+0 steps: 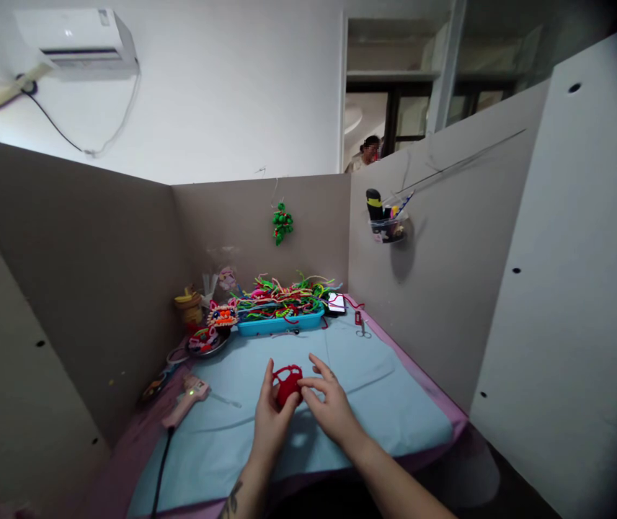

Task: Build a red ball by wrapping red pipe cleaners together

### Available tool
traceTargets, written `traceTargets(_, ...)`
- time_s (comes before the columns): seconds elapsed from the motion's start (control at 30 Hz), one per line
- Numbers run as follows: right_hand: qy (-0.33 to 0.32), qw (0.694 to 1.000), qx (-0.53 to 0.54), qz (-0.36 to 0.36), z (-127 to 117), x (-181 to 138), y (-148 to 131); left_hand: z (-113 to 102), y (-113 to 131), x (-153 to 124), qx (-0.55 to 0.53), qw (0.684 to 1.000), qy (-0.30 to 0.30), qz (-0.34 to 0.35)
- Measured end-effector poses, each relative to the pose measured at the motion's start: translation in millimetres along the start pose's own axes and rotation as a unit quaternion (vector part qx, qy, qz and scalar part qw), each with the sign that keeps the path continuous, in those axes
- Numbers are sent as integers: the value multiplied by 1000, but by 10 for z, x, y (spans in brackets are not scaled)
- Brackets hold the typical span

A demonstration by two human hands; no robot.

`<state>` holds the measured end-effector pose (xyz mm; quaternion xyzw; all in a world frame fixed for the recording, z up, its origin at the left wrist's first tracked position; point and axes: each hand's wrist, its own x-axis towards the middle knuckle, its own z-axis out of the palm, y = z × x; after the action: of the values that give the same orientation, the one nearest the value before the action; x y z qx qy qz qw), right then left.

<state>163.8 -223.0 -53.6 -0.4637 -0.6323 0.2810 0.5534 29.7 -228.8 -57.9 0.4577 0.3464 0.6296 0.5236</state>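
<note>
A small rounded red piece (pixel 289 388) with an open loop on its upper left side is between my two hands, above the blue cloth. It looks like bent fuzzy pipe cleaner. My left hand (pixel 272 412) grips it between thumb and fingers from the left. From the right, my right hand (pixel 330 404) pinches its edge with the fingertips, the index finger raised apart. To the left lies a pink hot glue gun (pixel 187 401), its cord running to the front edge and a small green light showing.
A blue tray (pixel 281 326) heaped with colourful pipe cleaners stands at the back. Scissors (pixel 363 331) lie at the back right. A metal bowl (pixel 208 346) holds finished pieces. Grey partitions (pixel 265 238) enclose the table; a person (pixel 360 162) is beyond them.
</note>
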Motion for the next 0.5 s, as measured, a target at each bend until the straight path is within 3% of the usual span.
traceTargets(0.13, -5, 996, 80, 36, -19, 29, 14, -23, -4, 28, -83, 995, 11, -62)
traceTargets(0.3, 51, 980, 162, 108, -96, 105, 176, -69, 18, 78, -154, 976, 23, -155)
traceTargets(0.5, -48, 917, 289, 271, -144, 105, 306, -174, 36, 170, -191, 949, -5, -251)
